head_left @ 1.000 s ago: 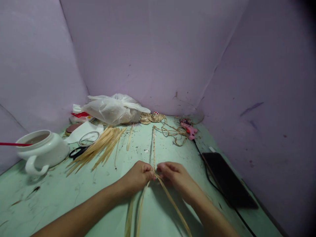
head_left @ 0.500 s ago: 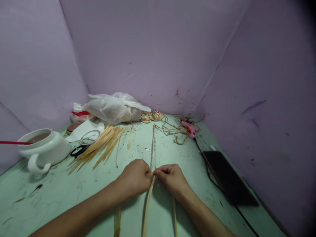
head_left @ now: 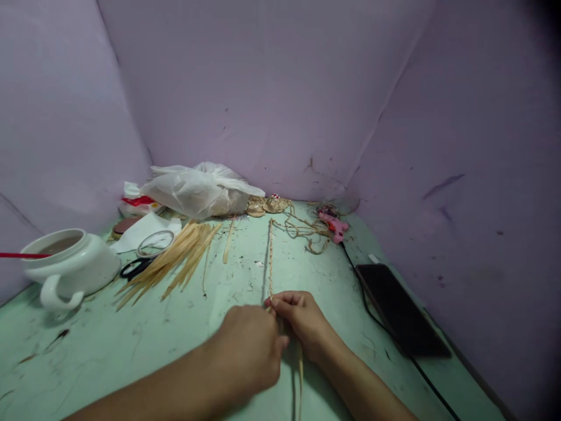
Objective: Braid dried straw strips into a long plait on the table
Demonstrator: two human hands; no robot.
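A thin braid of straw (head_left: 270,257) runs across the green table (head_left: 131,345) from the back toward me. My right hand (head_left: 302,318) pinches its near end with fingers closed. My left hand (head_left: 249,351) is closed beside it, its back toward the camera and its fingers hidden, covering the loose straw strips. One loose strip (head_left: 300,380) trails toward me below the hands.
A bundle of straw strips (head_left: 175,260), black scissors (head_left: 135,269), a round lid (head_left: 156,244), a white pot with a red stick (head_left: 65,266), a plastic bag (head_left: 197,192), woven pieces (head_left: 267,206), a pink glue gun (head_left: 333,225) with cord, a dark phone (head_left: 398,310). Purple walls enclose the table.
My left hand has moved toward me and over the strips, hiding them. The right hand keeps its pinch on the braid's end. Fewer loose strips show below the hands.
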